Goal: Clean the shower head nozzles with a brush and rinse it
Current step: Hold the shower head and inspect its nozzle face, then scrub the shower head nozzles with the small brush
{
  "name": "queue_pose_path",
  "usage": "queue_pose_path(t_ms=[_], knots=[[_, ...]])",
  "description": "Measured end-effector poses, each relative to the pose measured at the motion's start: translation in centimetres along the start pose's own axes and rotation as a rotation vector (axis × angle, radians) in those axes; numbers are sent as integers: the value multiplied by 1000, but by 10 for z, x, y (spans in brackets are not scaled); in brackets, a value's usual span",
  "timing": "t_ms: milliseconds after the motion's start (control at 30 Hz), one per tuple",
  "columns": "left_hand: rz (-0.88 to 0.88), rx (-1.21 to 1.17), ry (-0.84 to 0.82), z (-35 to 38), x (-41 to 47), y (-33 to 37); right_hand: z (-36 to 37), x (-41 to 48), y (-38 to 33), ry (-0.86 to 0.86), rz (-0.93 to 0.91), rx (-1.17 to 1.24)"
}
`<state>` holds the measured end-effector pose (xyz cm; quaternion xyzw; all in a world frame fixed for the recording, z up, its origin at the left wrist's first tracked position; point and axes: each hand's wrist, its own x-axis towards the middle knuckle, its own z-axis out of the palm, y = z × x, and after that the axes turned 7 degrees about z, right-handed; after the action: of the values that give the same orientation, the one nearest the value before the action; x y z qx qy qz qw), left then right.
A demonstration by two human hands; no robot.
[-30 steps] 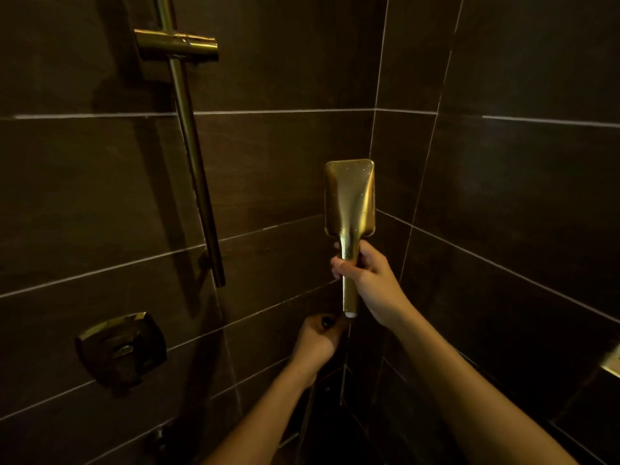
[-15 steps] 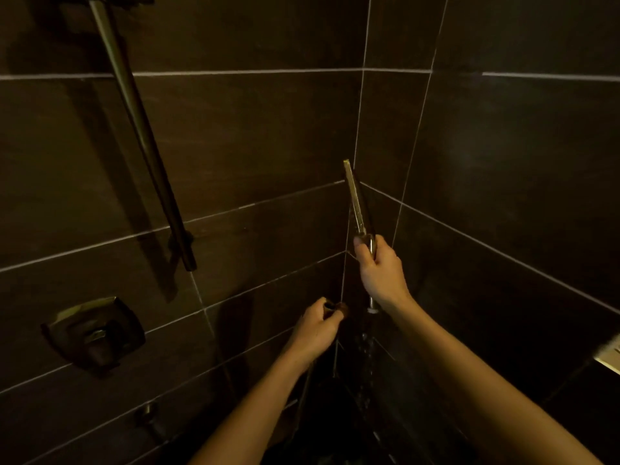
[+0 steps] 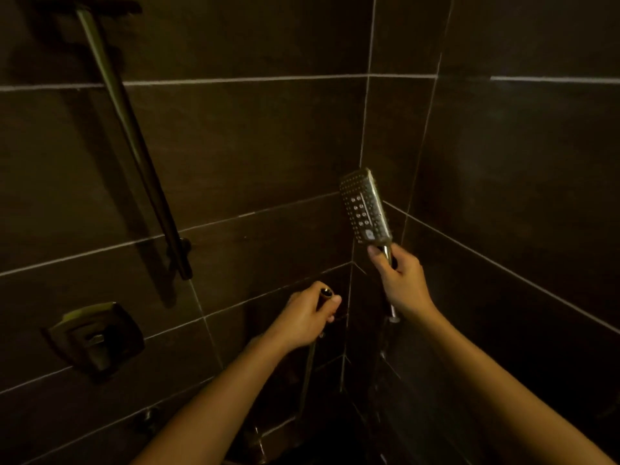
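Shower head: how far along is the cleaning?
Done: shower head is off the slide bar, apparently disconnected. In hand: right hand grips its handle, nozzles facing the camera; left hand holds the hose end. Left: brushing, rinsing; no brush visible.

so everything here hangs off the walls, dark brown tile with pale grout lines, two of them meeting in a corner (image 3: 365,156). The left wall (image 3: 251,146) carries a metal slide rail (image 3: 134,139) that runs down at a slant in this view, its lower end fixed to the tile by a small bracket (image 3: 184,260). Below and left of that sits a squarish valve plate (image 3: 115,325) with a handle in the middle. Way lower there's some small fitting (image 3: 147,418) on the tile, too dark to tell what
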<state>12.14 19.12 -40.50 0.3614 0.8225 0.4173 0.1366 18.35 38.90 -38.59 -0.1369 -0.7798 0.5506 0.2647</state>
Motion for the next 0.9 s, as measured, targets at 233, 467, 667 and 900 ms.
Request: queue_pose_path(t_ms=[233, 467, 667, 900], knots=[[159, 459, -28, -99, 27, 51, 12, 16, -37, -81, -106, 129], [182, 766, -65, -219, 45, 106, 43, 41, -105, -100, -98, 299], [261, 1155, -22, -319, 59, 170, 72, 67, -144, -118, -57, 356], [333, 1147, 227, -435, 75, 235, 97, 92, -168, -84, 5, 402]])
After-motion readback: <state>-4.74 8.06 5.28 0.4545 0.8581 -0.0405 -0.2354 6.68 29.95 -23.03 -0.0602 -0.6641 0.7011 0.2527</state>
